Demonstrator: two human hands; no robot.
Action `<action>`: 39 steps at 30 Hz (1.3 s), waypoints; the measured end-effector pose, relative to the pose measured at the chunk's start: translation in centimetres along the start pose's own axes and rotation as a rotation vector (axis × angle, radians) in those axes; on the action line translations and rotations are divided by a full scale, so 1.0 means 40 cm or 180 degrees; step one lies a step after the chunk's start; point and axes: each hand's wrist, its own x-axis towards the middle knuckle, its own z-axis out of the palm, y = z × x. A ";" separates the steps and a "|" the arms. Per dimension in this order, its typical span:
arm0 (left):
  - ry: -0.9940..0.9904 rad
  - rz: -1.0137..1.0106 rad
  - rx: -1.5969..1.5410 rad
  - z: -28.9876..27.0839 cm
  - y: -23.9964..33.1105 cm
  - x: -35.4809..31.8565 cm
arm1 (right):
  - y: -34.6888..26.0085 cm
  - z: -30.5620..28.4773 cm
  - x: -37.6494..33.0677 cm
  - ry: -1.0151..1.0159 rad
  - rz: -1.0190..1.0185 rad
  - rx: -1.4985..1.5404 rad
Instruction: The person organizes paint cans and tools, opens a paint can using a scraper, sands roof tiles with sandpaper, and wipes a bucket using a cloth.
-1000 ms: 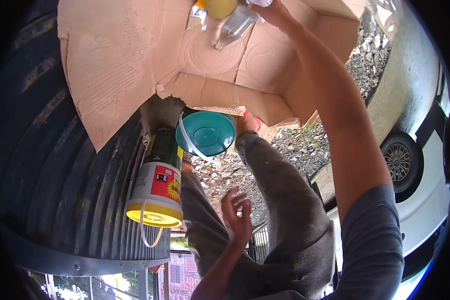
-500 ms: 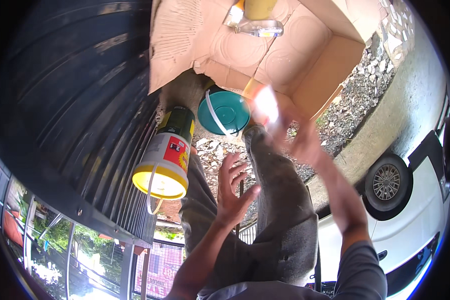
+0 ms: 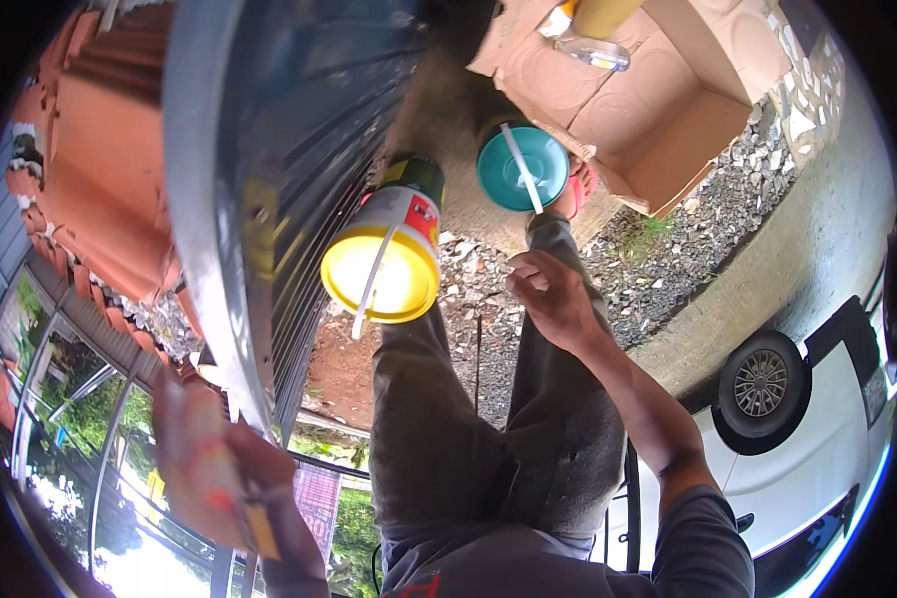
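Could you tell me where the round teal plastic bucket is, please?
In the head view, the teal bucket is just right of upper centre, between the open brown cardboard box on its right and the yellow-lidded white plastic bucket.

Held item | longish, pale, orange-red patch, yellowish lower end | motion-blurred, kind unclear | tilted, upper end leaning left | in the left hand, lower left of view

The white-and-red bucket has a yellow lid, the pail is teal, the carton tan.
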 end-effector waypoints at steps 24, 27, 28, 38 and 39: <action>0.0828 0.0913 -0.0026 0.085 -0.207 0.248 | -0.116 0.590 -0.062 0.0029 0.1288 0.3805; 0.0757 0.0800 -0.0167 0.087 -0.207 0.247 | -0.132 0.566 -0.070 0.0075 0.1204 0.3764; 0.0742 0.0789 -0.0169 0.087 -0.205 0.249 | -0.141 0.562 -0.071 0.0092 0.1254 0.3748; 0.0717 0.0844 0.0045 0.094 -0.242 0.244 | -0.364 0.261 -0.248 0.0892 0.1456 0.2574; 0.0620 0.0847 -0.0019 0.096 -0.227 0.248 | -0.395 0.186 -0.277 0.0986 0.1428 0.2492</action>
